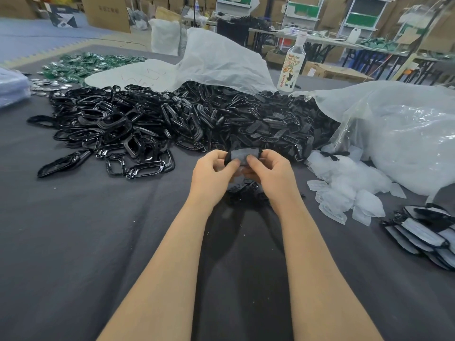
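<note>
Both forearms reach out over the dark cloth surface (98, 242), and the left hand (214, 168) and right hand (268, 168) meet above it. The fingers (253, 159) of each hand are curled, thumbs pressed on the near face, pinching one workpiece (242, 155) between them. It is held clear of the surface, just in front of the heaps.

The workpiece is a small black frame with a frosted, translucent panel across it. The step appears to be seating the panel in the frame. For a clean fit, pressure should be even at both ends, with the thumbs pushing near the rim rather than mid-panel, since the thin sheet probably flexes.

Beyond and left of the fingers lies a heap of glossy black frames (118, 129): hard, smooth, rounded rectangular loops. Directly beyond the fingers are matte black strips (270, 129) with rows of holes. Right of the fingers lie loose translucent panels (344, 188), flat and milky. Further right, nearer than the fingers, sits a stack of finished pieces (423, 232).
</note>
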`<state>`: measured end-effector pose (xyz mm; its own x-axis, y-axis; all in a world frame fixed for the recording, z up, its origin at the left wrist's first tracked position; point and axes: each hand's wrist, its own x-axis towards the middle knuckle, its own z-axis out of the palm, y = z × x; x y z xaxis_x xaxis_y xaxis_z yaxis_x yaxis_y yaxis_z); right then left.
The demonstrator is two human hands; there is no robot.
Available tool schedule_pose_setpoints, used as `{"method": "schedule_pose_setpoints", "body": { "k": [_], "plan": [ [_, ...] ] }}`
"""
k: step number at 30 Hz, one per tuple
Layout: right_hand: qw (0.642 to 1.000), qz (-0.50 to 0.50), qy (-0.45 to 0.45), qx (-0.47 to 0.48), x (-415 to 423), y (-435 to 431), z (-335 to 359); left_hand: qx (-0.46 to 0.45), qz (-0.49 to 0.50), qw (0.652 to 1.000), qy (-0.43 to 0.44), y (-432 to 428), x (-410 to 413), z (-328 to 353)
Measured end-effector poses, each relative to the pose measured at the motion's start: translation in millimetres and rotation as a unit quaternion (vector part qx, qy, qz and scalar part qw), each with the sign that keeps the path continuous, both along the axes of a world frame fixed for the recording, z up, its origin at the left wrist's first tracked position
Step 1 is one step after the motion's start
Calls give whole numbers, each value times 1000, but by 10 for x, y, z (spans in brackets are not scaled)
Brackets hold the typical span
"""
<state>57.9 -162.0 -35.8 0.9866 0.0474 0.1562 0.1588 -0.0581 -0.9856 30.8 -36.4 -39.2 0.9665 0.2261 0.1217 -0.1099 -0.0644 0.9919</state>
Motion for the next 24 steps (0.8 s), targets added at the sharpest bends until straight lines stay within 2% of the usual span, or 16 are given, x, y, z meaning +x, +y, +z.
{"method": "schedule_pose_setpoints", "body": {
  "k": [2,6,9,19,24],
  "plan": [
    [1000,-5,9,3,3,17,-16,-25,1,1000,5,-16,-1,-2],
    [999,-36,18,-8,15,27,-40,15,10,1000,14,-35,15,-8],
    [998,-46,16,-32,30,22,-54,7,9,1000,22,-31,14,-19],
    [997,-37,-13,-67,6,13,-41,3,25,999,26,-22,16,-27],
    [991,-61,2,-121,24,2,-36,12,31,999,35,-25,0,-14]
  ]
}}
